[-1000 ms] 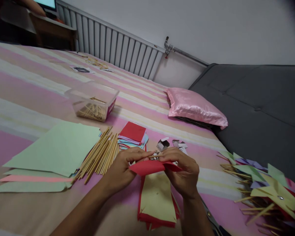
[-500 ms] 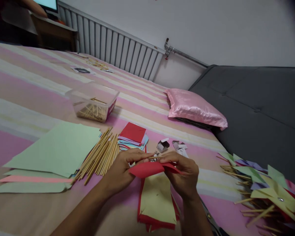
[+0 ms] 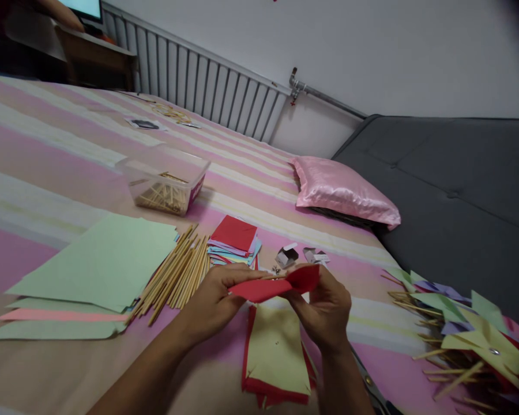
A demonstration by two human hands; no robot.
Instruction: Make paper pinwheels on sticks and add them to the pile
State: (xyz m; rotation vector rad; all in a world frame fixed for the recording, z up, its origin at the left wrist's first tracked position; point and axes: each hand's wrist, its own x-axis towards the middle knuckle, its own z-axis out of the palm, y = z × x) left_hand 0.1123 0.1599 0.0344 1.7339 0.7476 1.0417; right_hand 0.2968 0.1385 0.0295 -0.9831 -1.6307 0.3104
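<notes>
Between both hands is a red paper piece (image 3: 259,290) with curled flaps, one standing up on the right. A thin wooden stick lies along its far edge, mostly hidden. My left hand (image 3: 220,293) is closed on the paper's left side, fingers stretched along the top. My right hand (image 3: 328,308) pinches the right side, thumb underneath. Beneath the hands lies a stack of cut yellow sheets (image 3: 279,346) over red ones. Just beyond are small metal pins (image 3: 277,270) and a stack of paper squares (image 3: 233,234), red on top.
To the left lie wooden sticks (image 3: 177,276) and green sheets (image 3: 95,259). Farther off stands a clear plastic box (image 3: 164,161) holding sticks. Small open boxes (image 3: 287,256) lie ahead, finished pinwheels (image 3: 480,340) at right, scissors (image 3: 367,380) by my right forearm. A pink pillow (image 3: 346,187) rests behind.
The red paper has turned in my hands. Its right flap now stands up in front of my right fingers, and the metal piece at its far edge is mostly covered.
</notes>
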